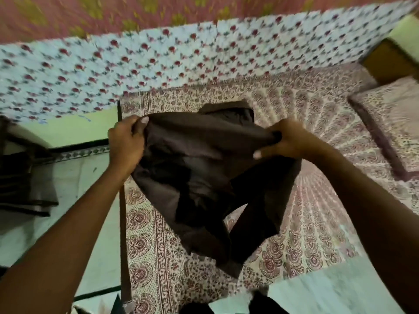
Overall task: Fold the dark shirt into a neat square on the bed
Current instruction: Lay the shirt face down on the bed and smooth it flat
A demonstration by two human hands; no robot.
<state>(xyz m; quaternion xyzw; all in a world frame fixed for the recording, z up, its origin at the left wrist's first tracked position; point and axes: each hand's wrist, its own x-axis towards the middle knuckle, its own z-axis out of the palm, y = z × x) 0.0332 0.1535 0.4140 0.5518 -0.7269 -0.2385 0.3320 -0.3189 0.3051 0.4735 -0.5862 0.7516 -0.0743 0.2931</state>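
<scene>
The bed [306,123] has a flowery sheet, and the dark shirt [204,177] hangs above it, maybe touching it at the bottom. The left hand [125,141] and right hand [286,139] reach forward with fingers closed tight on its top edge.

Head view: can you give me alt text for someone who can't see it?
Both hands hold a dark shirt up over the bed: left hand and right hand each grip a top edge, the rest hanging crumpled and unfolded. A pillow lies at the right, and another dark cloth sits behind the shirt.
</scene>
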